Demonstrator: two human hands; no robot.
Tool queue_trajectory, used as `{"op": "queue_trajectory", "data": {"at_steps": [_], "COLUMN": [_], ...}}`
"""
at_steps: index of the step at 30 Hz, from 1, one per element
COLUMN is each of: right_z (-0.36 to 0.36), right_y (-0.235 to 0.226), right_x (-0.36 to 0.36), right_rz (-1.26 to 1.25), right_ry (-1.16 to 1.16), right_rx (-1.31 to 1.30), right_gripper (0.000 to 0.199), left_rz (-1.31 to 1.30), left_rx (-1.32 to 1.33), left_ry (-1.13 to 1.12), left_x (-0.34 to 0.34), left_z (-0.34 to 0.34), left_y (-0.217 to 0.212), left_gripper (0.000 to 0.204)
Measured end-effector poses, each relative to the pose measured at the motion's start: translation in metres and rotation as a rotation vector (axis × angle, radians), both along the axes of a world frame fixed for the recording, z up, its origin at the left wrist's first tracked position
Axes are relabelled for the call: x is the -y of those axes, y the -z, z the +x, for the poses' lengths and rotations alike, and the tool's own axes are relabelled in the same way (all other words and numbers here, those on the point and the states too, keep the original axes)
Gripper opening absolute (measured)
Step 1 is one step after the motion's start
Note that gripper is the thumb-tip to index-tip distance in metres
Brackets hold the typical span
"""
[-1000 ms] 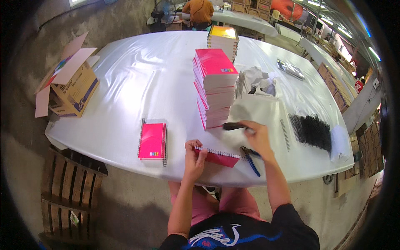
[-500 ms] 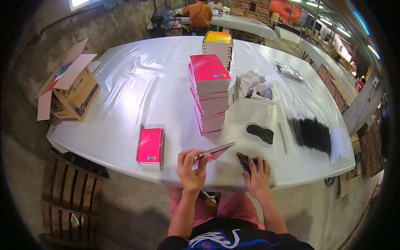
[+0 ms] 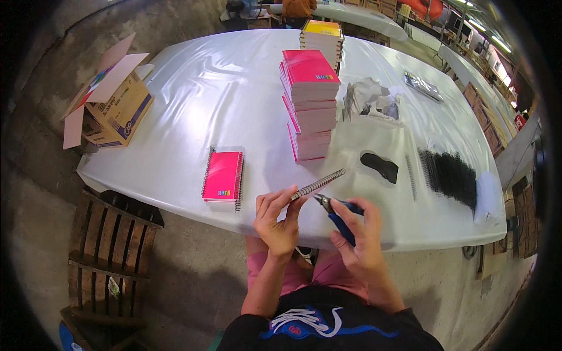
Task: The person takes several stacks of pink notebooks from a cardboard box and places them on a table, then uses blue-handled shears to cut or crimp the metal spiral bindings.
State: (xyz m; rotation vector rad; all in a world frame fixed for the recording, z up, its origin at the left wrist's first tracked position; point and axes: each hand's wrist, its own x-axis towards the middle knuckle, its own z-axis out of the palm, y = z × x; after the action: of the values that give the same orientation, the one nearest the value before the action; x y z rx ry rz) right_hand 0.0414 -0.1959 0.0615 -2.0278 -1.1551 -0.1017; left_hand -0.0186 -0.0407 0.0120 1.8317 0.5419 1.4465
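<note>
My left hand (image 3: 276, 225) is closed round a small spiral notebook (image 3: 318, 184), tilted so that its wire-coil edge faces up and its far end points to the right. Blue-handled pliers (image 3: 342, 229) sit in my right hand (image 3: 364, 240), handles spread apart and jaws close to the coil. Whether the jaws touch the wire I cannot tell. To the left lie pink spiral notebooks (image 3: 223, 175), with coils along both sides. Beyond my hands rises a tall stack of pink notebooks (image 3: 310, 70).
A yellow-covered notebook stack (image 3: 322, 29) stands behind the pink one. An open carton (image 3: 123, 114) is at the far left. On the right are a dark flat piece (image 3: 380, 167), a loose coil (image 3: 411, 178), a heap of black coils (image 3: 448, 181) and crumpled wrapping (image 3: 369, 99).
My right hand has lifted the pliers from near the tabletop up to the notebook's coil, and their handles have spread. The whole view has tilted downward.
</note>
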Motion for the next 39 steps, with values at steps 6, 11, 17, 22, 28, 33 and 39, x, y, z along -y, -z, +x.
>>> {"op": "queue_trajectory", "data": {"at_steps": [6,11,17,22,28,33,39], "right_z": [-0.002,-0.001,0.004,0.003,0.028,0.039,-0.008], "right_y": [-0.001,-0.001,0.009,0.016,0.056,0.067,-0.026], "right_x": [-0.006,-0.007,0.003,0.008,0.026,0.011,-0.099], "right_rz": [0.001,-0.012,0.092,0.077,-0.46,-0.551,-0.13], "right_ry": [-0.044,-0.083,-0.343,-0.412,0.106,0.423,-0.427], "right_rx": [-0.011,-0.027,-1.076,-1.147,-0.116,0.267,0.48], "right_gripper": [0.051,0.048,0.047,0.05,0.056,0.059,0.063], "left_rz": [0.144,0.175,0.312,0.425,-0.155,-0.594,-0.529], "left_rx": [-0.014,0.029,0.085,0.08,0.286,0.576,0.332], "left_ry": [-0.023,-0.015,-0.085,-0.139,-0.206,0.019,0.222], "left_x": [0.0,0.001,0.002,0.0,-0.014,-0.032,-0.045], "left_z": [-0.003,0.0,0.002,-0.003,-0.014,-0.037,-0.069], "left_y": [-0.006,-0.004,0.005,0.009,0.015,0.008,0.01], "left_gripper": [0.04,0.041,0.039,0.032,0.038,0.04,0.039]}}
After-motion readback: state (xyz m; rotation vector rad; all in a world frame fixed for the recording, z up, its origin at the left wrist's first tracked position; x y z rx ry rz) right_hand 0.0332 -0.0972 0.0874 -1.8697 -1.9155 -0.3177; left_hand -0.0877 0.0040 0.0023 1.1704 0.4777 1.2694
